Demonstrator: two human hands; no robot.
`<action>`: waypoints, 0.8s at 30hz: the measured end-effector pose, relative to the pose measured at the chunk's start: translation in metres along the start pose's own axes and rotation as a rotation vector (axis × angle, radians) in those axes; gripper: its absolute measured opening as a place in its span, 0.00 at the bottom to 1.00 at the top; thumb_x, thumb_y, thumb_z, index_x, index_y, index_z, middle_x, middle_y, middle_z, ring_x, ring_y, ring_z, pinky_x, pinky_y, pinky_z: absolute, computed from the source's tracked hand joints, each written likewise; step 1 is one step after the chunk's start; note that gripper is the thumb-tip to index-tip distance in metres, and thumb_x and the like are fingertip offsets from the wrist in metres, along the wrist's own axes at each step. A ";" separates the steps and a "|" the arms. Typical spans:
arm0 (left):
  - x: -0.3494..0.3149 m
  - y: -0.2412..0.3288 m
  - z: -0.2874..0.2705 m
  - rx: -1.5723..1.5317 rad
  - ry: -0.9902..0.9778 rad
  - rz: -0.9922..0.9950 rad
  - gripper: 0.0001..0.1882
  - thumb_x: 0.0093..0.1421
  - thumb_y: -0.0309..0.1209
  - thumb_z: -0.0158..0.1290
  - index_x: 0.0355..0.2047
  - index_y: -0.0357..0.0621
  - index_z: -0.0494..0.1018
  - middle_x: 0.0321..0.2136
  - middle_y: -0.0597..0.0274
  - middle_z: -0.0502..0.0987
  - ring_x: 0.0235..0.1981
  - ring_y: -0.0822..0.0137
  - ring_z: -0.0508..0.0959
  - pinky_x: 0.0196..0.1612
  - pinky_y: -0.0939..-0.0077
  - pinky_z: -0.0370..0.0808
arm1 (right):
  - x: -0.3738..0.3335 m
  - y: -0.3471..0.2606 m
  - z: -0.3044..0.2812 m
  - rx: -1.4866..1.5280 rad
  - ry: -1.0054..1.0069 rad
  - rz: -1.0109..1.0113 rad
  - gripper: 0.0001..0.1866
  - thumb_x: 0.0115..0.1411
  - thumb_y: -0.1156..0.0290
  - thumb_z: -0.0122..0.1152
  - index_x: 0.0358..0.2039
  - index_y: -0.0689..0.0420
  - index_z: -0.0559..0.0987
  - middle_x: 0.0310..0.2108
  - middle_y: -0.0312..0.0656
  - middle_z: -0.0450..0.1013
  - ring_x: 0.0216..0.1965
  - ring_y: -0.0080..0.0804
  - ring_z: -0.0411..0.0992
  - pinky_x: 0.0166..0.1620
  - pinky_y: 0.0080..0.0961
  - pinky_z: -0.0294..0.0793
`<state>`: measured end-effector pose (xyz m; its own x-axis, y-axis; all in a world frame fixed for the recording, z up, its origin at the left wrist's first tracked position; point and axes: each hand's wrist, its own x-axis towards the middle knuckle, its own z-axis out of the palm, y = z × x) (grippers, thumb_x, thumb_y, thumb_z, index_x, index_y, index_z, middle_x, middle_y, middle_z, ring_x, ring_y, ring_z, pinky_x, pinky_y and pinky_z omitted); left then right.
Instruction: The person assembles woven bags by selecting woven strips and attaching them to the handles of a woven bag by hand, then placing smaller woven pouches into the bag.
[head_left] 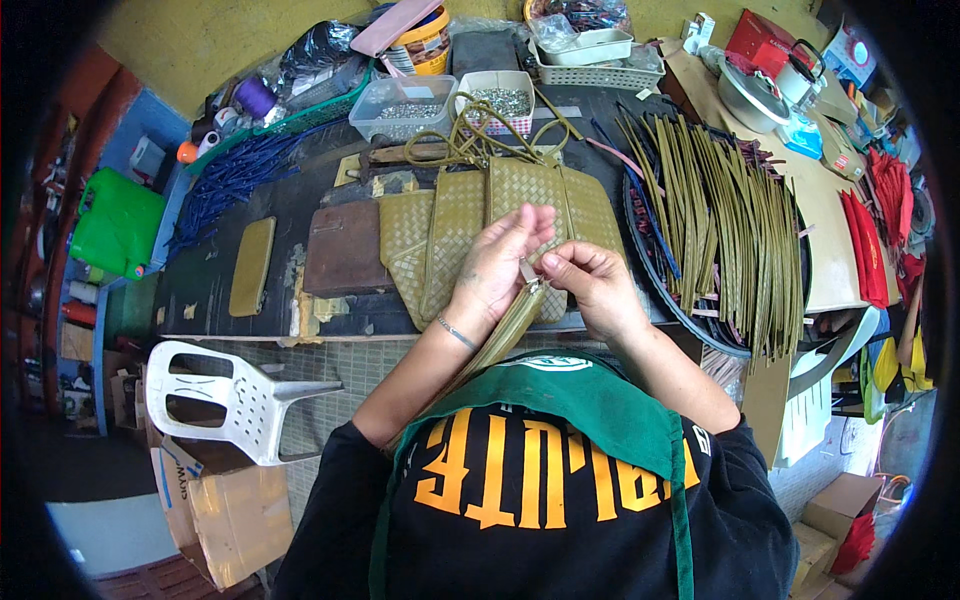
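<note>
My left hand [500,255] is raised over the table's near edge, fingers curled together. What they hold, if anything, is hidden. With thumb and forefinger, my right hand [598,285] pinches the small metal-fitted end of an olive strap [512,322]. This strap hangs back toward my body beside my left forearm. Beneath and beyond my hands lie woven olive bag panels [455,235], with thin olive cords [470,130] at their far side. A flat brown leather piece [346,250] rests to their left, and an olive zippered pouch [252,266] lies farther left.
A round tray at right carries a heap of olive strips [720,220]. Blue strips [230,185] lie at far left. Two containers of small metal parts, a clear tub [400,112] and a white box [495,90], stand behind. A white plastic chair [225,400] is at lower left.
</note>
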<state>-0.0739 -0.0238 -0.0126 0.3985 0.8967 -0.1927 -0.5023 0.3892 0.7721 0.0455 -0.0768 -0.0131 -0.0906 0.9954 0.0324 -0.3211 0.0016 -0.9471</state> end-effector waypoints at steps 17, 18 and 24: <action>-0.054 0.016 -0.013 1.269 -0.545 0.234 0.12 0.53 0.32 0.47 0.36 0.38 0.72 0.29 0.59 0.72 0.29 0.67 0.72 0.34 0.79 0.68 | -0.055 -0.035 -0.104 -1.720 -0.013 0.372 0.13 0.47 0.63 0.56 0.24 0.61 0.72 0.24 0.48 0.69 0.29 0.45 0.69 0.33 0.35 0.68; -0.051 0.016 -0.010 1.259 -0.555 0.198 0.11 0.53 0.31 0.47 0.35 0.38 0.72 0.27 0.59 0.72 0.27 0.68 0.71 0.32 0.79 0.68 | -0.055 -0.041 -0.099 -1.713 -0.009 0.386 0.13 0.47 0.63 0.56 0.24 0.61 0.72 0.24 0.48 0.69 0.29 0.45 0.69 0.33 0.35 0.68; -0.046 0.009 -0.001 1.288 -0.438 0.178 0.08 0.52 0.28 0.47 0.26 0.36 0.72 0.22 0.57 0.70 0.25 0.66 0.70 0.29 0.76 0.67 | -0.039 -0.030 -0.046 -0.830 -0.182 -0.093 0.14 0.46 0.68 0.59 0.32 0.63 0.72 0.29 0.48 0.70 0.29 0.37 0.70 0.33 0.27 0.69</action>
<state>-0.0977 -0.0610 0.0026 0.7324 0.6808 -0.0135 0.3941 -0.4077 0.8237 0.1019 -0.1110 -0.0005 -0.2712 0.9568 0.1051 0.4530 0.2232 -0.8631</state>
